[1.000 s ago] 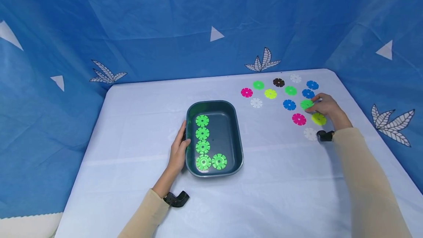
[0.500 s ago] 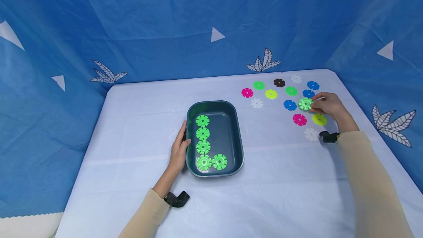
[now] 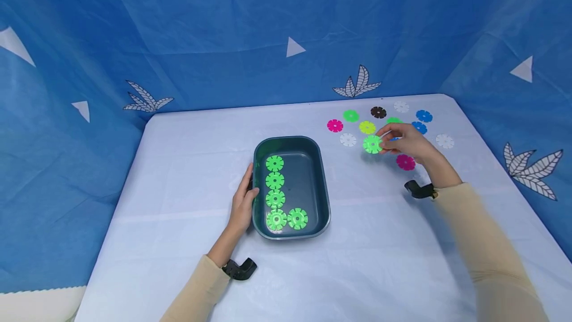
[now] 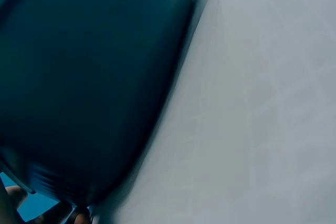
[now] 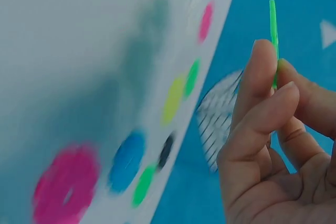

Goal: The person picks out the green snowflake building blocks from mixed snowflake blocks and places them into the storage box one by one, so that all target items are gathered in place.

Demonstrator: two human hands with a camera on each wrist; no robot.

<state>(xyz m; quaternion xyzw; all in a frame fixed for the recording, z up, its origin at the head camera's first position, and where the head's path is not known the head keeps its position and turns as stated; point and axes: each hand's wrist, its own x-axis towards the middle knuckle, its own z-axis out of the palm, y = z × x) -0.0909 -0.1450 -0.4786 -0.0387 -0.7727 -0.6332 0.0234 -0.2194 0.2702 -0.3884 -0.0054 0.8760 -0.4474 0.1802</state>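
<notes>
My right hand (image 3: pixel 408 142) pinches a green slotted plastic disc (image 3: pixel 373 144) by its edge, thumb against fingers, raised above the table. In the right wrist view the pinched disc (image 5: pixel 273 22) shows edge-on. A dark teal plastic tray (image 3: pixel 308 198) stands left of it. My left hand (image 3: pixel 243 200) grips the tray's left side, its thumb at the rim; the left wrist view shows some fingertips by the tray wall (image 4: pixel 94 77), the rest hidden. Inside the tray lie several green discs (image 3: pixel 274 181), a column along the left side and one more disc (image 3: pixel 297 218) at the lower right.
Loose discs lie at the table's back right: pink (image 3: pixel 334 125), yellow (image 3: pixel 367 127), brown (image 3: pixel 378 112), white (image 3: pixel 348 139), blue (image 3: pixel 424 116) and green (image 3: pixel 350 116). The right hand and forearm cover some. A blue curtain (image 3: pixel 214 39) rises behind the white table (image 3: pixel 178 163).
The right hand has lifted the green disc from the right of the group and carried it left towards the tray. The left hand and the tray have stayed put.
</notes>
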